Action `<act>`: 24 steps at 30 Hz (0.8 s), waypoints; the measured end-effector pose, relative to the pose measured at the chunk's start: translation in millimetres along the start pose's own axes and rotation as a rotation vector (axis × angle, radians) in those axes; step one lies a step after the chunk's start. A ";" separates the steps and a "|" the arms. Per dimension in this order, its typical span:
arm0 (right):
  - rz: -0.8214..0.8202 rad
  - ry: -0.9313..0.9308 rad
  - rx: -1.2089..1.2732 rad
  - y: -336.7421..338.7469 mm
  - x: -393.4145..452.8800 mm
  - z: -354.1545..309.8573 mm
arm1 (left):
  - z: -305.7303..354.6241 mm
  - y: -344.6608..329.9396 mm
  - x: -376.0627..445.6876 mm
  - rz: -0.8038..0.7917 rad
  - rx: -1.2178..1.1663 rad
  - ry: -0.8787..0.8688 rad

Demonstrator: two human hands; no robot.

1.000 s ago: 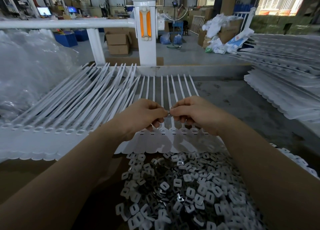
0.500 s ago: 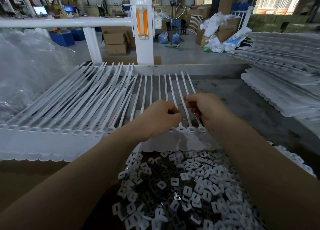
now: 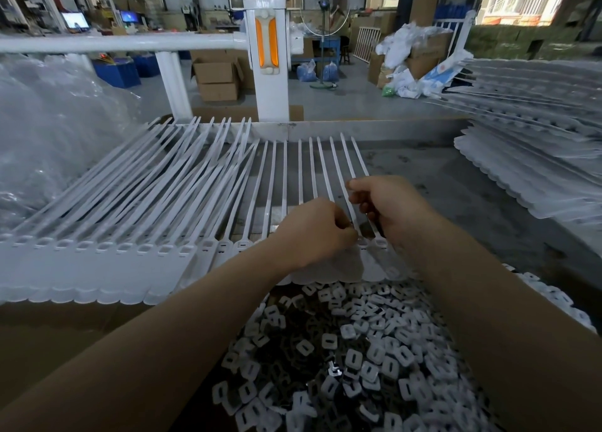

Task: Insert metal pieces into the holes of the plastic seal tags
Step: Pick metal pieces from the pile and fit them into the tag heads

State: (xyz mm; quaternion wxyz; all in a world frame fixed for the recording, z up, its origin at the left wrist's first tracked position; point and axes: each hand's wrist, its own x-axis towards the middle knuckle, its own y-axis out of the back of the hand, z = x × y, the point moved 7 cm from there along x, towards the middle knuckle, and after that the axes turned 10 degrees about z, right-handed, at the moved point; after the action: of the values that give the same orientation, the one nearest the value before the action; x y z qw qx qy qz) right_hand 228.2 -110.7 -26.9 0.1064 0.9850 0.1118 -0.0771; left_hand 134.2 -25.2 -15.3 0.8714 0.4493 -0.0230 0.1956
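Observation:
A row of white plastic seal tags [image 3: 208,249] lies across the table, heads toward me and long straps pointing away. My left hand [image 3: 312,233] is closed, its pinched fingertips pressed onto a tag head near the right end of the row; the metal piece is hidden under them. My right hand [image 3: 391,210] hovers just right of it with curled fingers over the last straps, nothing visible in it. A heap of small metal pieces [image 3: 358,350] with rectangular holes fills the box in front of me, under both forearms.
Stacks of more white tags [image 3: 527,171] lie at the right. Clear plastic bags [image 3: 49,132] are piled at the left. A white railing post [image 3: 265,50] stands behind the table's back edge. A brown cardboard flap [image 3: 65,334] lies at the near left.
Both hands have moved right along the row. They were pinched together on a small metal piece; now they are apart, with the left at a tag head further right.

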 end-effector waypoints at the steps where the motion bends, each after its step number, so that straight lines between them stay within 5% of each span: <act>1: 0.001 0.000 -0.004 -0.1 -0.3 -0.2 | 0.9 -0.4 -0.1 0.003 0.003 -0.001; 24: -0.010 0.006 -0.006 0.5 -0.2 -1.0 | 6.4 4.9 2.8 -0.044 -0.006 0.069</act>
State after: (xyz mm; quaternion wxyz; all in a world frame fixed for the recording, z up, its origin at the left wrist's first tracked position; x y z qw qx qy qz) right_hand 228.3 -111.0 -25.9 0.1085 0.9843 0.1174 -0.0743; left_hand 135.8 -26.8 -7.1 0.8772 0.4399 0.0165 0.1917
